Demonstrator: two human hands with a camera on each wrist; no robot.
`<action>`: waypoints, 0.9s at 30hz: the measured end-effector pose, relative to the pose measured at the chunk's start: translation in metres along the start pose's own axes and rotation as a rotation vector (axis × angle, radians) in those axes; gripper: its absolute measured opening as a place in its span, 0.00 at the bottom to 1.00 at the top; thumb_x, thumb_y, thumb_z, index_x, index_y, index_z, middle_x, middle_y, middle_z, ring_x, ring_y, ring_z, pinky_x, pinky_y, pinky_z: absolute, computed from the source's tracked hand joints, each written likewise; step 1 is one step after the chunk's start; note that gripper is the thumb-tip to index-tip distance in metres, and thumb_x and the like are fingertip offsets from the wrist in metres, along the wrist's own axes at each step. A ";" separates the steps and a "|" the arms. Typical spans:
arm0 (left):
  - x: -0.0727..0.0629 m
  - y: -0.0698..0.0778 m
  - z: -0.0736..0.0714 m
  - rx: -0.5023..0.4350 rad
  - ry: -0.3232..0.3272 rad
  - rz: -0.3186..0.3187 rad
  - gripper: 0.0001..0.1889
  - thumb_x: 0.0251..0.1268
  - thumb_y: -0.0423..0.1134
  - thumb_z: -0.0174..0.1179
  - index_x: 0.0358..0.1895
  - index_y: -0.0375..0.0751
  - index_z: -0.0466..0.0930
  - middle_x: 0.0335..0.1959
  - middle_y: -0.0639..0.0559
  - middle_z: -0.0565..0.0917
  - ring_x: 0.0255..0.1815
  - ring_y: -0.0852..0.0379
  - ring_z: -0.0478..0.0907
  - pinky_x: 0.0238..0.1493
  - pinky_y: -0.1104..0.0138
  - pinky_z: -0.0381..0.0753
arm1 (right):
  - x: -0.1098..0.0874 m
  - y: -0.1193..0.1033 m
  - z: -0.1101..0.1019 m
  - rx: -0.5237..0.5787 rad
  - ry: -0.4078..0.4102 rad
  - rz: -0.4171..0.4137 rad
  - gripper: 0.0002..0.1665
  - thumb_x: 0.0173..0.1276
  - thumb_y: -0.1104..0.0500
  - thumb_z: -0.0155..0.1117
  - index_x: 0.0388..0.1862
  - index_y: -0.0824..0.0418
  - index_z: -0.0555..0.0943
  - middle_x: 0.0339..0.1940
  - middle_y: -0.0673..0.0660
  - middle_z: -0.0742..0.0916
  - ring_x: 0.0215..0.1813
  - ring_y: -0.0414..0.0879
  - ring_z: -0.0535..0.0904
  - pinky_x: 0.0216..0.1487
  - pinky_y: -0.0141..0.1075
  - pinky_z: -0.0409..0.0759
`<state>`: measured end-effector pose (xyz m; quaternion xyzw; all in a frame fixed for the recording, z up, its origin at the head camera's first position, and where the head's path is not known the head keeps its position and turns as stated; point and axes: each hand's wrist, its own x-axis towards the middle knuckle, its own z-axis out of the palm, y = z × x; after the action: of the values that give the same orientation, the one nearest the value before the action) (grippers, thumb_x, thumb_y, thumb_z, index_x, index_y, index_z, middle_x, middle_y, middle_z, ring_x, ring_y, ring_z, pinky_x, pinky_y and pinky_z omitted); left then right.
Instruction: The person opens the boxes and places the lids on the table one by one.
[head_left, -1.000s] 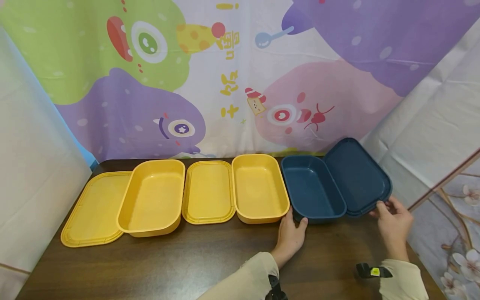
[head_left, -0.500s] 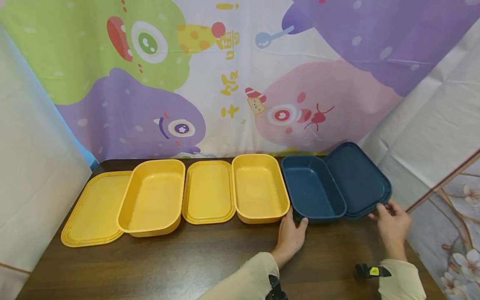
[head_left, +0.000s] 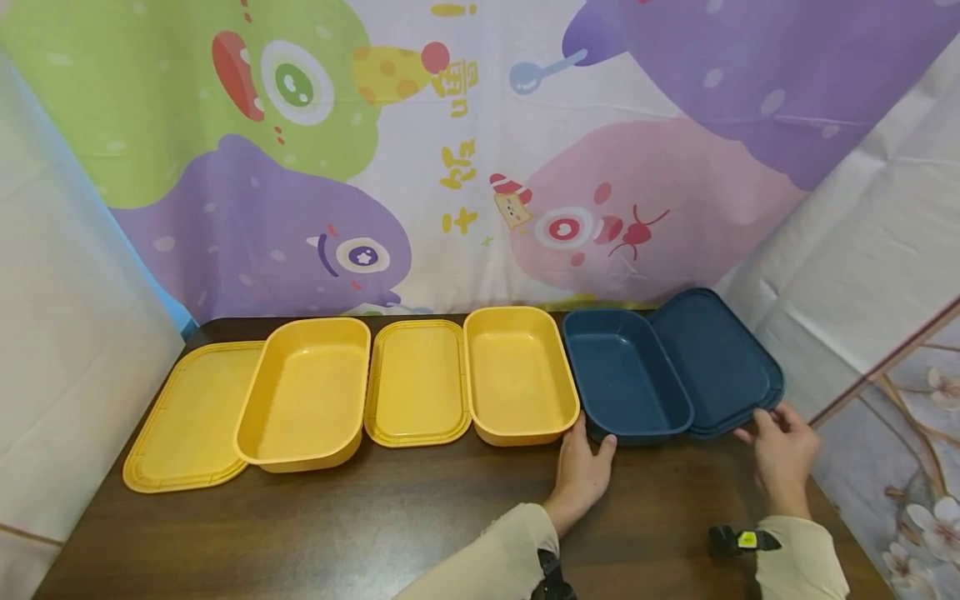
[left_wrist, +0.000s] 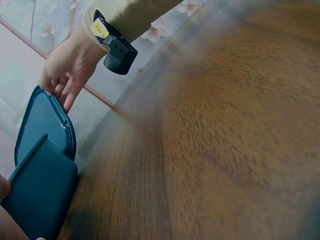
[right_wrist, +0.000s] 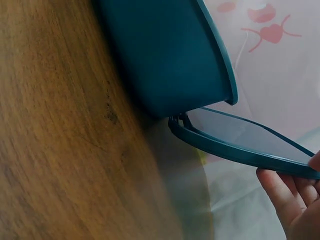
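A dark blue rectangular food container (head_left: 626,379), without its lid on, stands at the right of the row. My left hand (head_left: 581,479) holds its near left corner, the thumb on the near end and the fingers reaching between it and the yellow container (head_left: 521,375) beside it. My right hand (head_left: 785,454) pinches the near right corner of the dark blue lid (head_left: 716,362), thumb on top and fingers beneath. That lid (right_wrist: 240,152) tilts: its inner edge is low against the container's right side, its held edge raised in the right wrist view.
Further left are a small yellow lid (head_left: 417,383), a larger yellow container (head_left: 306,396) and a large yellow lid (head_left: 191,421) partly under it. All stand along the back of the brown table (head_left: 337,533). A printed curtain (head_left: 450,275) hangs directly behind.
The blue lid's far end has come down and its tilt has flattened a little, as my right hand shifts slightly left and down. My left hand and the containers stay put.
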<state>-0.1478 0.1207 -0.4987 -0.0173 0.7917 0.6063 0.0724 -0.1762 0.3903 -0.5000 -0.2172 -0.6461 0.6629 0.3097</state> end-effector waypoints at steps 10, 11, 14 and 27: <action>0.000 0.000 0.000 0.006 -0.008 -0.006 0.34 0.72 0.47 0.54 0.74 0.35 0.57 0.74 0.38 0.63 0.74 0.42 0.61 0.72 0.48 0.62 | -0.014 -0.027 0.005 0.045 0.040 0.177 0.14 0.65 0.73 0.52 0.22 0.61 0.75 0.23 0.48 0.69 0.21 0.36 0.66 0.21 0.31 0.82; 0.000 0.000 0.000 0.007 -0.010 -0.008 0.34 0.72 0.48 0.54 0.74 0.35 0.57 0.74 0.38 0.63 0.74 0.42 0.61 0.72 0.48 0.62 | -0.016 -0.029 0.005 0.041 0.038 0.196 0.14 0.65 0.72 0.52 0.23 0.60 0.76 0.25 0.48 0.70 0.22 0.36 0.67 0.22 0.30 0.82; 0.000 -0.001 0.000 0.006 -0.015 -0.019 0.34 0.72 0.48 0.54 0.75 0.36 0.57 0.74 0.38 0.63 0.75 0.42 0.60 0.72 0.48 0.62 | -0.017 -0.032 0.005 0.048 0.031 0.251 0.13 0.67 0.71 0.52 0.23 0.60 0.76 0.29 0.48 0.69 0.27 0.37 0.67 0.23 0.31 0.83; 0.000 -0.001 0.000 0.014 -0.016 -0.012 0.34 0.72 0.47 0.55 0.75 0.36 0.56 0.74 0.38 0.63 0.75 0.43 0.61 0.72 0.49 0.62 | -0.013 -0.025 0.001 0.093 0.006 0.338 0.15 0.68 0.70 0.52 0.23 0.62 0.80 0.25 0.49 0.79 0.25 0.38 0.80 0.26 0.33 0.84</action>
<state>-0.1481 0.1203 -0.4994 -0.0168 0.7954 0.6003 0.0822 -0.1638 0.3798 -0.4764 -0.3103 -0.5682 0.7340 0.2053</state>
